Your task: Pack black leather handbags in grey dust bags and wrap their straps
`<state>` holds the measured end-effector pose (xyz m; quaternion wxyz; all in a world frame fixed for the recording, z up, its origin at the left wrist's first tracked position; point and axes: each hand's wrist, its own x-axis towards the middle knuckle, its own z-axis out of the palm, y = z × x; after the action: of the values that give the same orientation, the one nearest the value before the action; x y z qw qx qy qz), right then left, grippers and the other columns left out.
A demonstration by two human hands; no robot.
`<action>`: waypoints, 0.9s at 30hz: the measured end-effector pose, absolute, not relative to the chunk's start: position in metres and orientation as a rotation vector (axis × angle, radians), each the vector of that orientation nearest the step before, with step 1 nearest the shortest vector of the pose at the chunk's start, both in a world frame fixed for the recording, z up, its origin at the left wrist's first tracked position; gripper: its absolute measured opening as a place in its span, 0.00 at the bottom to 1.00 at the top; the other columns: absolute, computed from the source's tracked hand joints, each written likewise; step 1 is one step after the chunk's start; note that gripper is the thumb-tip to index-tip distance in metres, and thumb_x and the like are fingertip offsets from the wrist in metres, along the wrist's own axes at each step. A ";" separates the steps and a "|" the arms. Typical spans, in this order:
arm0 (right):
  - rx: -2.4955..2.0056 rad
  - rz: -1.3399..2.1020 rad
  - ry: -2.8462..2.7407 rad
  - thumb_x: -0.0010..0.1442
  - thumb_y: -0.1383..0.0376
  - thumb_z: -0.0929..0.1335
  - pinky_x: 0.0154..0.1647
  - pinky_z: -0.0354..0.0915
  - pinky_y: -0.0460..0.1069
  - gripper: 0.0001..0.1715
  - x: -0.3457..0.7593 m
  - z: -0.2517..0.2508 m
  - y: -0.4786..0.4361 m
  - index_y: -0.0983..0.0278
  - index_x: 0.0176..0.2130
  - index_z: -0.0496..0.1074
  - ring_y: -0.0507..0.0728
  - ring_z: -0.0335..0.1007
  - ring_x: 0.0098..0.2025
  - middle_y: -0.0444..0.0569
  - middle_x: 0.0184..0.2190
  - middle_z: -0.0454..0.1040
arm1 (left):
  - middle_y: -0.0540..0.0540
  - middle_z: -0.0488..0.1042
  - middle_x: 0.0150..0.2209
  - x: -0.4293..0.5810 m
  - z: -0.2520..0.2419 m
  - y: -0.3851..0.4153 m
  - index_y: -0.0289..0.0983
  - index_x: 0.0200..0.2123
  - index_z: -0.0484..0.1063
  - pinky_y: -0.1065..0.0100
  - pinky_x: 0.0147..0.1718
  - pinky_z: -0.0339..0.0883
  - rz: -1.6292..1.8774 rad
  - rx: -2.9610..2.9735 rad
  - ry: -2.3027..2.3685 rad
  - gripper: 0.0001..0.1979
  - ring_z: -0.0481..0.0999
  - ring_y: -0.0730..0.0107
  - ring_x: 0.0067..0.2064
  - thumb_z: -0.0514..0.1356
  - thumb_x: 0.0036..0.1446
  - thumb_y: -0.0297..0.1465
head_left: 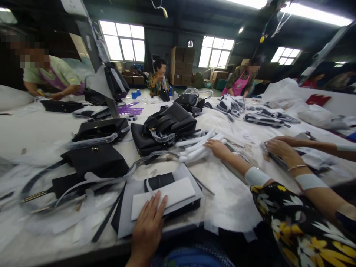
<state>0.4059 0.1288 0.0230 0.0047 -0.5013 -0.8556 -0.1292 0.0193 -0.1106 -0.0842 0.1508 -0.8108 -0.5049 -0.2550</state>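
My left hand lies flat, fingers spread, on a white foam sheet. Beneath the foam, a grey-white sheet covers a black bag, and a black strap piece shows above the foam. Stretched out to the right, my right hand has its fingers curled over a bundle of white foam rolls. How many rolls it grips is hidden. Behind the rolls lies a black handbag with a plastic-wrapped handle. Another black bag, with its strap, rests to the left.
At the right, a co-worker's hands work over a wrapped item, close to my right arm. More people stand around the long white table. A metal post rises at left. Black bags and wrapped straps lie farther back.
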 end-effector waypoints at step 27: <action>-0.909 -0.032 -2.543 0.66 0.71 0.61 0.54 0.65 0.61 0.26 0.281 0.010 -0.150 0.65 0.62 0.66 0.61 0.71 0.47 0.56 0.50 0.76 | 0.37 0.67 0.63 0.009 -0.023 -0.097 0.39 0.63 0.64 0.57 0.55 0.70 -0.390 -2.704 -1.525 0.25 0.72 0.55 0.60 0.59 0.63 0.31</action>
<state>0.2807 -0.1501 0.0097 0.2189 -0.3283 -0.9188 -0.0115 0.0093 -0.0972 -0.0227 0.0063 -0.8643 -0.4873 -0.1245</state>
